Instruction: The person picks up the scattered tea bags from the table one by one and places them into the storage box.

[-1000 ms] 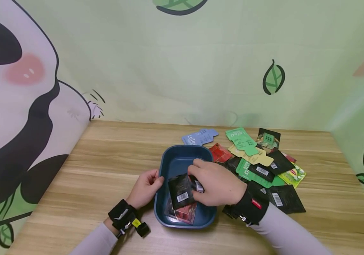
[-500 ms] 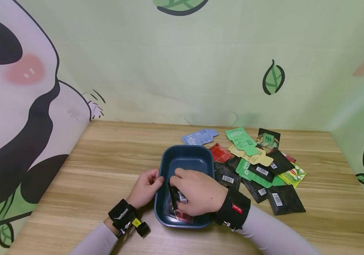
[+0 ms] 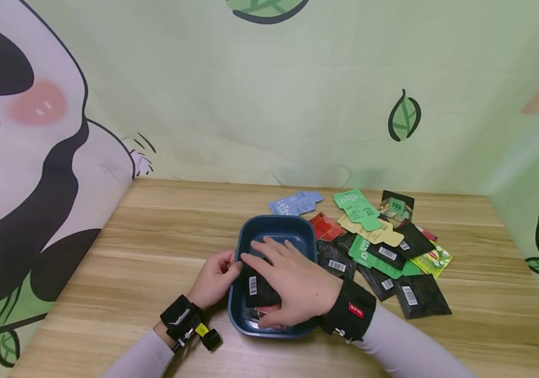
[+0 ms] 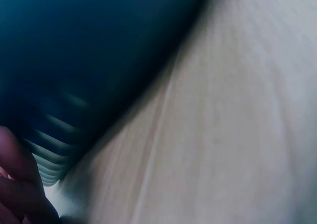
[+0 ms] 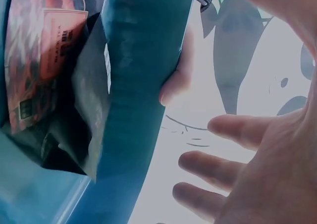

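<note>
Head view first, since it takes in most of what I can see from here: 1 black sachet with a white barcode (image 3: 262,292) lies inside the blue tray (image 3: 297,227), close to its left wall and partly covering a red sachet. Right wrist view gives a nearer look at that red sachet (image 5: 29,75), whose printed panel reads "BLACK TEA".

Over the tray is the person's right hand (image 3: 297,283), its fingers straight and spread well apart, hiding part of the black sachet from above. At the tray's left side, the left hand (image 3: 214,278) grips the rim, thumb on the edge and the other fingers bent at the outer wall. Both wrists carry black straps (image 3: 356,310).

Just past the tray's far edge are blue LeTea packets (image 3: 295,203). Heaped to its right are a red packet (image 3: 326,227), green LeTea packets (image 3: 355,206), yellow packets (image 3: 389,234), a yellow-green packet (image 3: 433,260) and more black sachets (image 3: 424,298), several overlapping. All of it rests on a wood-grain table (image 3: 165,226), with a panda-and-leaf backdrop (image 3: 250,105) behind.
</note>
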A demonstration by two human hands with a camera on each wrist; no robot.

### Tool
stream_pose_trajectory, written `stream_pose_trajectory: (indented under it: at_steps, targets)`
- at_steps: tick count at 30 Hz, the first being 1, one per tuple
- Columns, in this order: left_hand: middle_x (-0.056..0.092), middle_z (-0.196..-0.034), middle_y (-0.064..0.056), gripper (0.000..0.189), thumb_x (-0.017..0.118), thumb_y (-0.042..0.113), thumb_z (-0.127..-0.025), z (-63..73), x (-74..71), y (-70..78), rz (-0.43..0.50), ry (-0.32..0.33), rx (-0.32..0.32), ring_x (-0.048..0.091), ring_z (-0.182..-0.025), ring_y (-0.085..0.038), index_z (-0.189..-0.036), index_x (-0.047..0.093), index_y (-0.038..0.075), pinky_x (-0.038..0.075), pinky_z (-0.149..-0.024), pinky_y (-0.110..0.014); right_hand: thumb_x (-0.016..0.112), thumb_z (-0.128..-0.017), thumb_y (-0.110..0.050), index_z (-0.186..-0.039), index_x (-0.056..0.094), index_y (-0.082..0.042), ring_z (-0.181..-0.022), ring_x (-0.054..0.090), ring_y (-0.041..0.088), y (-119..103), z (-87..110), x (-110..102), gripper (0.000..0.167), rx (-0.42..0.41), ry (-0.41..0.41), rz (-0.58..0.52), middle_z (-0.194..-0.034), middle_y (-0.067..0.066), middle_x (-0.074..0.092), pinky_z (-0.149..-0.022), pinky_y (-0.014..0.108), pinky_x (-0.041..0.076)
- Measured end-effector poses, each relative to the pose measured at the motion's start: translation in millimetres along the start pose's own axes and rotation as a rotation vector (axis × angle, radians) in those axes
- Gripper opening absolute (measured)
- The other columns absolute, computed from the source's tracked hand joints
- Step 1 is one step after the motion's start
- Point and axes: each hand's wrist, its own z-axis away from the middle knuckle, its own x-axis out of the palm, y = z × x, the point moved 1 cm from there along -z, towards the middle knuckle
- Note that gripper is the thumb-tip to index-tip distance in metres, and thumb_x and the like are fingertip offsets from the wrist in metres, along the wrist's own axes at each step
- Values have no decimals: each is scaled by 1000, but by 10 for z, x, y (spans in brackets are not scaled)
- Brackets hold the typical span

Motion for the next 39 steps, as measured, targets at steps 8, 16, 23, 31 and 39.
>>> stream_pose_trajectory:
  at_steps: [8,16,23,31,39]
  targets:
    - [43,-64,1,26,55,5,-102,6,6,9,-2,-5,-9,47,-58,-6,-77,50,3,37,-51,-21,77,-74,-74,-165,23,-21,-161,12,37,91,166,-39,119,57,-7,-39,-174,7,15,-123,66,20]
    - [42,-63,2,28,55,5,-102,0,6,2,-16,9,-5,45,-58,-6,-75,49,4,35,-51,-20,76,-73,-77,-166,19,-23,-162,8,37,358,479,-72,122,163,-4,-63,-175,5,9,-124,66,15]
    - [41,-63,1,28,55,5,-102,0,6,-5,-30,12,-3,45,-57,-6,-75,49,5,34,-51,-21,81,-70,-74,-166,20,-20,-161,9,39,593,865,-41,125,248,43,-54,-174,9,12,-122,69,18]
    - [42,-64,0,28,55,5,-102,2,8,-6,-32,11,-11,45,-58,-7,-75,49,5,35,-51,-21,80,-73,-72,-163,29,-15,-156,21,46,828,1327,2,118,366,92,9,-170,16,24,-119,71,24]
    - [42,-64,0,28,55,6,-102,1,-5,-12,-38,9,-3,45,-59,-7,-75,49,5,35,-52,-22,74,-72,-80,-161,33,-10,-151,25,55,1026,1660,14,120,463,95,50,-167,24,27,-111,77,27]
